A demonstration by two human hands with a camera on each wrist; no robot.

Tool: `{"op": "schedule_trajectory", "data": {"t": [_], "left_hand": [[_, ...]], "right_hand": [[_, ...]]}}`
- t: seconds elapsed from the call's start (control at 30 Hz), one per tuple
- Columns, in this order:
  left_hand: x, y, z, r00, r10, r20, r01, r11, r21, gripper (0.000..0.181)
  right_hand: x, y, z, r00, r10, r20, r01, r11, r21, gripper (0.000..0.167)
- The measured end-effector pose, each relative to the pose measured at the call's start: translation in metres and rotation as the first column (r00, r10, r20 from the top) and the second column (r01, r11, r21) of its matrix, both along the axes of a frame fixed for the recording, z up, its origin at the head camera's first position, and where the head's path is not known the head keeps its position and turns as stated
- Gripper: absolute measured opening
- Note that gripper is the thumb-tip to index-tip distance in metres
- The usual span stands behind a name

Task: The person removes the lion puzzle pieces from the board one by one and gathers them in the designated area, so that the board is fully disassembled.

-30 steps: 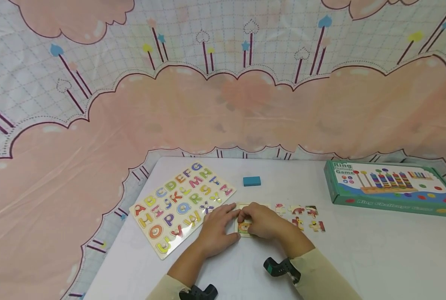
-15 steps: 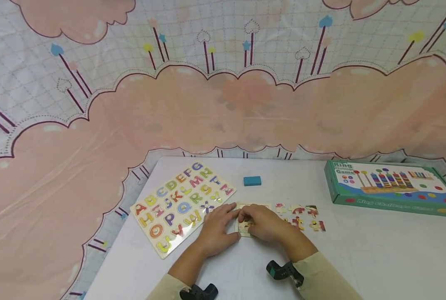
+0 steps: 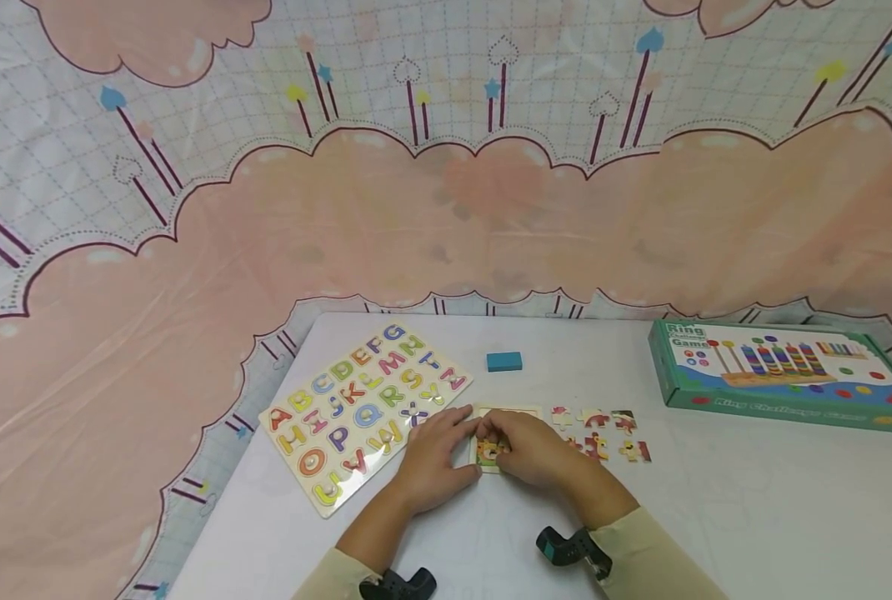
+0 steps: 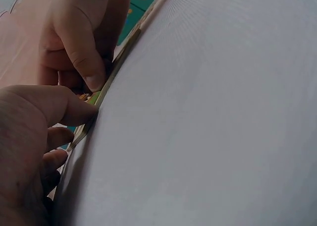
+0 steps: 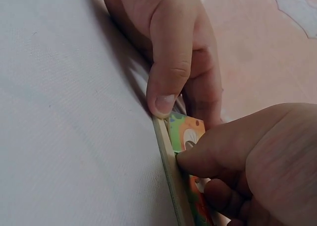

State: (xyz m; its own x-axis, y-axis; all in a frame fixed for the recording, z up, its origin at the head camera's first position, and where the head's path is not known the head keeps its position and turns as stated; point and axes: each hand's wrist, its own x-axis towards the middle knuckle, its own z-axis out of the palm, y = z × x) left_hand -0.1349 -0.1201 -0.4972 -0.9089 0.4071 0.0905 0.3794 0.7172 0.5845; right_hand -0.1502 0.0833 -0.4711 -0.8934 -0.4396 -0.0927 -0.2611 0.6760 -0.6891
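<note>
While the left hand (image 3: 436, 461) spreads against the puzzle (image 5: 174, 181), the right (image 3: 533, 447) pinches a piece (image 5: 185, 128).

Orange-green puzzle (image 5: 179, 132), blue block (image 3: 504, 362), green box (image 3: 784, 407)

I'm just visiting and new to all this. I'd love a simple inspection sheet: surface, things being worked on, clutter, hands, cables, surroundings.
Surface: white tabletop.
Job's things: puzzle tray between the hands, holding a colourful puzzle picture; loose puzzle pieces lie to its right.
Clutter: alphabet board at left, blue block behind the tray, green Ring Challenge Game box at far right.
Hands: left hand touches the tray's edge; right hand curls over the picture, thumb down, any grip hidden. Both wrists wear black devices.
Cables: nothing seen.
Surroundings: peach-and-white patterned backdrop.
</note>
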Motion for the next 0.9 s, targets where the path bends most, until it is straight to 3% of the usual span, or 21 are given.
{"op": "schedule_trajectory", "data": {"t": [0.5, 0.9], "left_hand": [[0.001, 0.001, 0.002, 1.000, 0.002, 0.004, -0.002, 1.000, -0.019, 0.067], [0.003, 0.001, 0.003, 1.000, 0.001, -0.012, -0.001, 0.999, -0.038, 0.067]], "right_hand": [[0.001, 0.004, 0.004, 1.000, 0.006, -0.017, -0.007, 0.998, -0.058, 0.025], [0.003, 0.027, 0.015, 0.998, -0.055, 0.002, 0.054, 0.985, -0.167, 0.021]]}}
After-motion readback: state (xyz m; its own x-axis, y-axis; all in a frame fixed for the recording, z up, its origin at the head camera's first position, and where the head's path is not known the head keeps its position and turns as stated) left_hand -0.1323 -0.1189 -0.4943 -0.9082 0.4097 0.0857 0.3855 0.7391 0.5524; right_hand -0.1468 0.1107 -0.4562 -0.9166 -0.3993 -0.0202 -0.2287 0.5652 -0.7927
